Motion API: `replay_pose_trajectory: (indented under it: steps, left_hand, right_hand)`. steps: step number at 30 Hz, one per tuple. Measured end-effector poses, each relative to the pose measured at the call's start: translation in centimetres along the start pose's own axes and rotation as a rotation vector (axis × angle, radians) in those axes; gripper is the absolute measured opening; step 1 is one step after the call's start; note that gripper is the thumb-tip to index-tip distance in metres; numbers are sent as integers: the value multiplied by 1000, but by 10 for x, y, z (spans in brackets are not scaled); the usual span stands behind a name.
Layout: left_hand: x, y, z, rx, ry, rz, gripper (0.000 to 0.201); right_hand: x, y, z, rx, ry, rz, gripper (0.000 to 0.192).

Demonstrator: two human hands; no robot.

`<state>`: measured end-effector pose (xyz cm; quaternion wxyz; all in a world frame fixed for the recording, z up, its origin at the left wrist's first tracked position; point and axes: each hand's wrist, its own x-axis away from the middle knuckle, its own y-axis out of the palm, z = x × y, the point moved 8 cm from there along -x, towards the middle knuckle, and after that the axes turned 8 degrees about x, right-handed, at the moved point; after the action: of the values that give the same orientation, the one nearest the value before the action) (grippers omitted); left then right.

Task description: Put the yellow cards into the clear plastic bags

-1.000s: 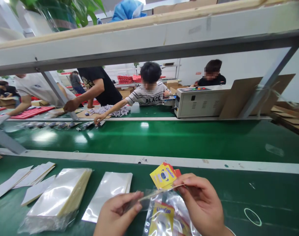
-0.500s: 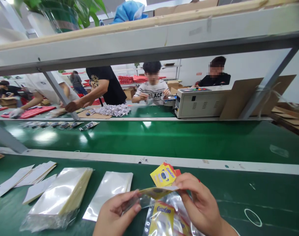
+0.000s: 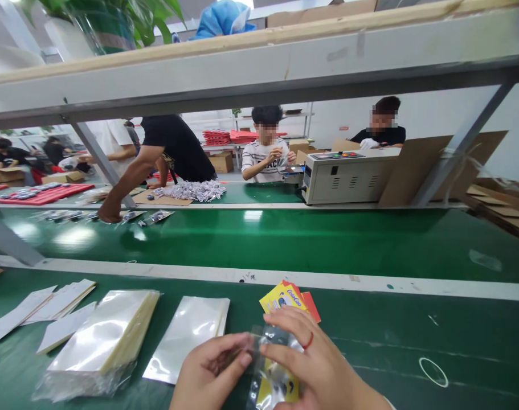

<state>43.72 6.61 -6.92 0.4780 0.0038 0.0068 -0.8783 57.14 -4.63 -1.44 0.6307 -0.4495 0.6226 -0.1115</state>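
— What are the hands doing right now?

— Both are working on a clear plastic bag (image 3: 271,380) at the near edge of the green table (image 3: 413,347), a little right of centre. The left hand (image 3: 212,373) is pinching the bag's top left corner between thumb and fingers. The right hand (image 3: 317,367) is lying across the bag's top with its fingers curled down on it, holding the flap flat.

— What is inside the bag?

— A yellow printed packet (image 3: 278,390) is showing through the plastic below the hands.

— And around them?

— Just beyond the right hand, a small stack of yellow and red packets (image 3: 290,297) is lying on the table. To the left, a flat pile of clear bags (image 3: 188,336) is sitting near the left hand, then a thicker wrapped bundle of bags (image 3: 101,341), then loose white strips (image 3: 41,310) farther left.

— Anyone else about?

— Across the far conveyor belt (image 3: 285,239), other people are working. One person's hand (image 3: 109,213) is reaching down to small items on the belt, and a grey machine (image 3: 348,176) is standing to the right.
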Motion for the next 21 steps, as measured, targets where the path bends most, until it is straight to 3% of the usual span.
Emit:
replay_pose_trajectory:
  steps: [4,7,11,14,17,21]
  left_hand:
    - [-1,2,-6,32,-58,-36,32]
    - [-1,4,-5,89,-66,-20,32]
    - [5,12,-2,150,-52,37,33]
    - [7,16,-1,164,-20,-28,40]
    - [1,-11,5,-2,74,17,57]
    - [-9,-78,12,-605,135,354,69]
  right_hand:
    - [3,-7,5,7,66,80,35]
    - [-1,-2,4,2,90,-2,31]
    - [-2,11,12,-64,232,-146,26]
    - [-1,19,14,-210,271,-164,15]
    - [14,29,37,-405,511,-124,6]
    - [59,53,71,-441,909,-257,16]
